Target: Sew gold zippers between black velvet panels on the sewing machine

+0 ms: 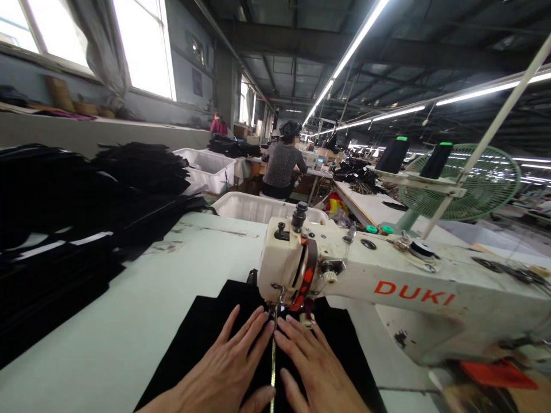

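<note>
- Black cloth (pixel 189 344) lies flat on the pale table (pixel 107 321), partly beneath the sewing machine (pixel 282 258); we judge it soft, light and limp, best steadied by spread fingertips beside the gold-coloured strip (pixel 273 367), which looks stiffer.
- Our left hand (pixel 228 361) and right hand (pixel 316 361) rest on it, fingers extended, clenching nothing.
- We cannot make out the needle tip; the cloth's near edge and our forearms are cut off.

Single head-worn view, close above the work, forward and down.
</note>
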{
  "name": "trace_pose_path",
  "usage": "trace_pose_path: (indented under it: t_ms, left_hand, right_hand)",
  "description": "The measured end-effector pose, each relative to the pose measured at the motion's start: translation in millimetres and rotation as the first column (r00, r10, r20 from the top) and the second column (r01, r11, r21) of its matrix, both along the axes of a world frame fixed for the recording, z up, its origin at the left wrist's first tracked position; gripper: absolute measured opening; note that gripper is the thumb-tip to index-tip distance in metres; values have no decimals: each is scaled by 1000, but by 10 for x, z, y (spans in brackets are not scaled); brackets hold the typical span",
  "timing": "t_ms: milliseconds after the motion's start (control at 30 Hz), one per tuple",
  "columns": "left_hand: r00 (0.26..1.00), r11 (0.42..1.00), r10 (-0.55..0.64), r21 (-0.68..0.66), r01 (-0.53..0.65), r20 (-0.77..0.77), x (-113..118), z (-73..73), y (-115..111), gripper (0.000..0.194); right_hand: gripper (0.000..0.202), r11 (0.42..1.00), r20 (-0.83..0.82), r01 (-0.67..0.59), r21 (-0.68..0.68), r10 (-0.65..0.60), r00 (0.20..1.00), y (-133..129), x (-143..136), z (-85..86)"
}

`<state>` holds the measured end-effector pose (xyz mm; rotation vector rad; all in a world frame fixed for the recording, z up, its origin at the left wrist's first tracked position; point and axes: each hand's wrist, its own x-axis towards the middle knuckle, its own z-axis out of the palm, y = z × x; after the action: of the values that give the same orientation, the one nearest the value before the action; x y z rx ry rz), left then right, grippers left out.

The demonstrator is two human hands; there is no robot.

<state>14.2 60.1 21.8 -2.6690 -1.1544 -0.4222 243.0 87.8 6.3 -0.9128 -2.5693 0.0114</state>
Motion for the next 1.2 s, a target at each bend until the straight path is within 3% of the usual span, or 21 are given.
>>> trace_pose_path:
  t_ms: [200, 367, 500, 633, 733, 900, 1000, 1100, 1200]
  left_hand:
    - [998, 1000, -9, -24, 10, 56, 23, -24, 45, 77]
    - [999, 985, 27, -170, -21, 32, 28, 1, 56, 59]
    - [999, 973, 34, -227, -34, -5, 19, 61, -286, 55]
    - [998, 992, -61, -114, 60, -2, -9, 23, -809, 91]
    - [997, 998, -27, -49, 31, 77, -40, -45, -995, 77]
    - [958, 966, 96, -257, -24, 271, -144, -51, -939, 49]
    - [939, 933, 143, -360, -22, 313, -187, -38, -900, 45]
    - [935, 927, 142, -374, -11, 325, -214, -33, -882, 46]
    - [936, 923, 148, -384, -15, 320, -243, -23, -861, 45]
  right_hand:
    - [53, 995, -13, 41, -86, -42, 999, -37, -6, 76]
    - [46, 981, 30, 97, -170, -94, 995, -83, -29, 151]
    - [45, 960, 37, 162, -228, -158, 987, -308, -17, 237]
    - [43, 926, -85, 158, -342, -198, 977, -746, 31, 316]
    - [45, 921, -158, 108, -374, -178, 971, -1017, 41, 327]
    - [43, 957, -229, 56, -286, -125, 965, -1124, -3, 182]
    - [35, 985, -200, 48, -164, -81, 976, -1088, -30, 108]
    - [35, 998, -150, -1, -61, -8, 989, -1031, -8, 146]
    - [30, 993, -225, 62, -99, -83, 971, -953, 61, 255]
